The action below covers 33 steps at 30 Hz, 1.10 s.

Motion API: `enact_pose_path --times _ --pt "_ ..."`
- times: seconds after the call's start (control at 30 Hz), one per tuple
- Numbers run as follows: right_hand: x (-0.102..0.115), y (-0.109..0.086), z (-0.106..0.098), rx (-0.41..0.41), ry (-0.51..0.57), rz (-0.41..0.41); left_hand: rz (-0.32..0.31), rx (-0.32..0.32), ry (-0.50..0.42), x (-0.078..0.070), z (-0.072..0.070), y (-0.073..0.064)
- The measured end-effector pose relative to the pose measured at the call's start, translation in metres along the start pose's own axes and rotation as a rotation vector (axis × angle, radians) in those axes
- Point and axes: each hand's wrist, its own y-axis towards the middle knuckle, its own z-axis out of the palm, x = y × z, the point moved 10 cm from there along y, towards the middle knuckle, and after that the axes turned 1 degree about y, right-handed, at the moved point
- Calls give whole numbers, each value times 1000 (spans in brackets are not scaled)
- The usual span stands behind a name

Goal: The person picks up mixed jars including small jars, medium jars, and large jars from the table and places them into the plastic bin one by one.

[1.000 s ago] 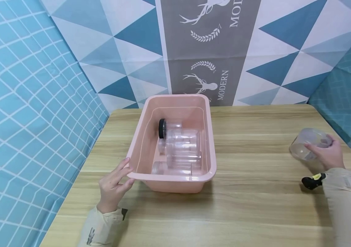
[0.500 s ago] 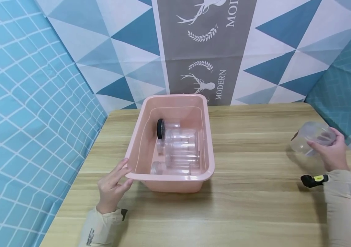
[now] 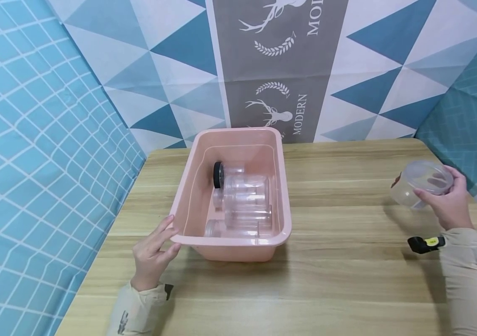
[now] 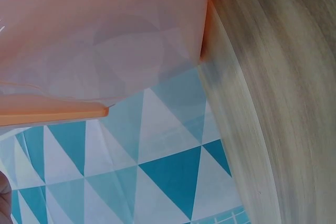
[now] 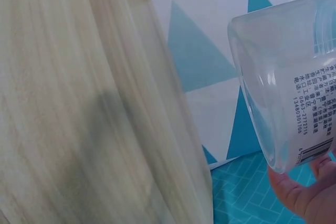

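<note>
My right hand [image 3: 448, 200] grips a clear plastic jar [image 3: 408, 189] between thumb and fingers at the table's right side. The jar tilts, with its shadow on the wood below it. A printed white label [image 5: 315, 106] with a barcode shows on it in the right wrist view. My left hand [image 3: 152, 256] rests its fingertips against the near left corner of a pink plastic tub [image 3: 286, 205], thumb apart. Inside the tub lie several clear jars [image 3: 247, 186] on their sides, one at the back with a black lid [image 3: 218, 175].
The wooden table [image 3: 339, 280] runs under everything. Behind it hangs a patterned cloth [image 3: 280, 79] with triangles and deer. A blue checked cloth [image 3: 32, 140] lines the left side, a teal one [image 3: 473, 121] the right. Black straps [image 3: 421, 245] show at the cuffs.
The jar in my right hand has tilted further and risen a little, with a dark patch showing at its far side. My left hand stays at the tub's corner.
</note>
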Motion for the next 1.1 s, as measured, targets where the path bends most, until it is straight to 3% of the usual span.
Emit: enact_pose_path --times 0.3,0.53,0.7,1.1 --pt "8 -3 4 -8 27 -8 0 -18 -16 1 -1 -2" --pt "16 -7 16 -58 143 -48 -5 -28 -24 3 -2 -4" --pt "22 -9 23 -44 150 -66 -11 -13 -20 5 -1 -6" --pt "44 -8 25 -104 152 -132 -8 -16 -11 4 -1 -6"
